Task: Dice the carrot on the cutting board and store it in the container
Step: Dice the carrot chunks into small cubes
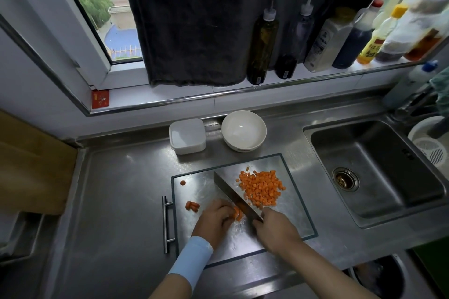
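While the left hand pinches the carrot strips at 6 o'clock on the cutting board and the right hand grips the knife, a rolling strip could draw skin under the blade — container stands empty beyond, at 12 o'clock.

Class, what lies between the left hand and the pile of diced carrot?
The knife, gripped by the right hand, in the head view.

Stainless counter with a sink on the right, window up top, dark cloth hanging over it, bottles lining the sill, daylight outside.
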A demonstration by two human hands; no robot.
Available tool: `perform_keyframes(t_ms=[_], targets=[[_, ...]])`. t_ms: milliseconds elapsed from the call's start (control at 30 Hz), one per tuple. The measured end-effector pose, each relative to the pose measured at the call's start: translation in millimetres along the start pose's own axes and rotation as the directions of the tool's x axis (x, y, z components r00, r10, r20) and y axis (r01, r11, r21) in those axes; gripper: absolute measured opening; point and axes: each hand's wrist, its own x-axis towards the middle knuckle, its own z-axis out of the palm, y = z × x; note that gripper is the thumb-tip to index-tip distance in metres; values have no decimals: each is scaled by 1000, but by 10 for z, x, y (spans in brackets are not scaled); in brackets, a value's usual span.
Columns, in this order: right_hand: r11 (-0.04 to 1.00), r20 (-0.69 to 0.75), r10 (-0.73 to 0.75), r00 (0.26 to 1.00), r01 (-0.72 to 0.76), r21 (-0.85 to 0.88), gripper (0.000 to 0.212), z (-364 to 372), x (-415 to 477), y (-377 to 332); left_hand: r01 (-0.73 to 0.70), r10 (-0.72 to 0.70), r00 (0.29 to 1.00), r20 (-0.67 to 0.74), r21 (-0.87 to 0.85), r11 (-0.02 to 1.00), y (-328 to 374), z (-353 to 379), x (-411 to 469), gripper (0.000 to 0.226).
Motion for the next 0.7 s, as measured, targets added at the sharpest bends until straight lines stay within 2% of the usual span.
perform_keyframes(t_ms=[200, 300, 367, 433, 500, 600, 700], targets=[[1000, -4, 21, 1000, -21, 3, 14, 19, -22, -27, -180, 181, 984, 3, 99, 979, 3, 111, -23, 14], [1000, 3, 16, 1000, -16, 12, 12, 39, -33, -46, -182, 181, 983, 25, 86, 979, -20, 141, -24, 34], [1000, 2, 9, 1000, -10, 10, 16, 47, -49, -56, -201, 200, 980, 20, 98, 975, -44, 143, -38, 39], [1000, 0, 4, 1000, -4, 2, 20, 49, -62, -61, -222, 223, 975, -1, 103, 970, -36, 130, -48, 30], [1000, -8, -3, 1000, 3, -9, 21, 46, -71, -69, -229, 235, 971, -49, 98, 968, -18, 113, -69, 12], [1000, -16, -1, 1000, 1, -8, 24, 42, -82, -86, -243, 254, 964, -75, 129, 961, 12, 119, -81, 20], [1000, -16, 15, 1000, -15, -14, 24, 56, -89, -96, -283, 297, 953, -66, 161, 945, 40, 126, -49, 14]])
